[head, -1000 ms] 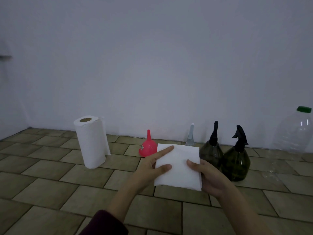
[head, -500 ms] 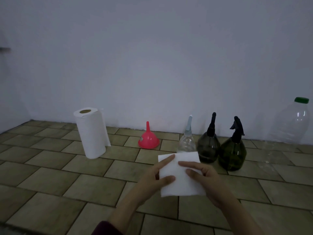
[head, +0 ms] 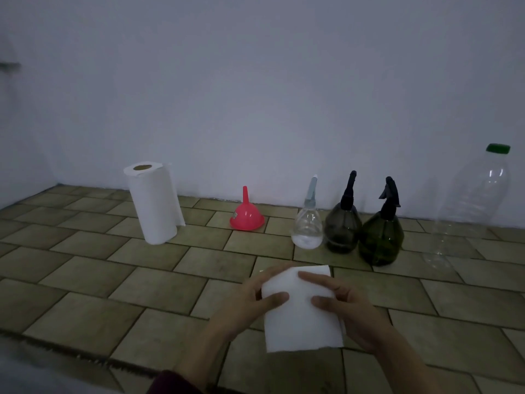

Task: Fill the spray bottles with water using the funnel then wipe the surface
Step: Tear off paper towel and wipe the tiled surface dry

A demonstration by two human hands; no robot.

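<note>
Paper [head: 301, 314] sits pinched between left hand [head: 250, 301] and right hand [head: 350, 308], fingers curled on both edges; best fold it flat, then press firmly across tiles [head: 159, 285].

The left hand's [head: 250, 302] fingers seem hidden behind the paper towel [head: 301, 311].
</note>
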